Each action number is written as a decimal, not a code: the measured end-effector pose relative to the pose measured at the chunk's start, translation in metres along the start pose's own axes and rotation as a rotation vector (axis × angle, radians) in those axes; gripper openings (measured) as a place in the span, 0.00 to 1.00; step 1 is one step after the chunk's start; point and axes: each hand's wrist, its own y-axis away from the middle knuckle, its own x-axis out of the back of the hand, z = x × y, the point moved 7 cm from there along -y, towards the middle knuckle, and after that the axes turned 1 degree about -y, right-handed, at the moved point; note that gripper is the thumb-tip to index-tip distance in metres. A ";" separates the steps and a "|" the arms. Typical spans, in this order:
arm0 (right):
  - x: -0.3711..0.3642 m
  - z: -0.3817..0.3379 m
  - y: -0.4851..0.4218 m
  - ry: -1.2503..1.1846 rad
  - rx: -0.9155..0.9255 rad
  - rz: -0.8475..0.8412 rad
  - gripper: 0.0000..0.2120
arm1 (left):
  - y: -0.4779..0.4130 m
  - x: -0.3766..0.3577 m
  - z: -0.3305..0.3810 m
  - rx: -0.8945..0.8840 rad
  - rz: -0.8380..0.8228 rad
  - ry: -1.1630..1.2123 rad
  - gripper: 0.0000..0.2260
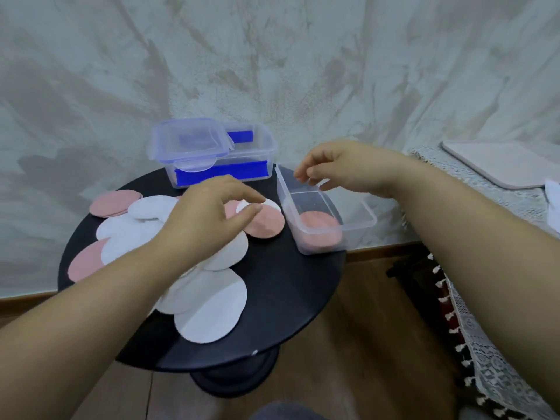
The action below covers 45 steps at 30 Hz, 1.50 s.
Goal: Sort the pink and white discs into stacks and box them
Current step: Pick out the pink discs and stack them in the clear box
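The left hand [209, 213] pinches a white disc [241, 206] near the table's [288, 298] far edge. The right hand [342, 168] hangs loosely curled and empty over the clear box [357, 225] of pink discs [321, 228] at the right edge.

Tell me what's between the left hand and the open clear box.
A pink disc lying flat on the black table, seen in the head view.
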 end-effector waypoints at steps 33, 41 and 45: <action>-0.118 -0.038 0.013 0.719 -0.055 0.169 0.17 | 0.055 0.006 -0.069 0.159 -0.353 -0.257 0.17; -0.097 -0.069 0.048 0.367 0.500 0.774 0.15 | 0.056 0.025 -0.064 0.668 0.025 0.610 0.12; -0.110 -0.071 0.051 0.186 0.586 0.630 0.14 | 0.058 0.012 -0.062 0.854 -0.036 1.107 0.17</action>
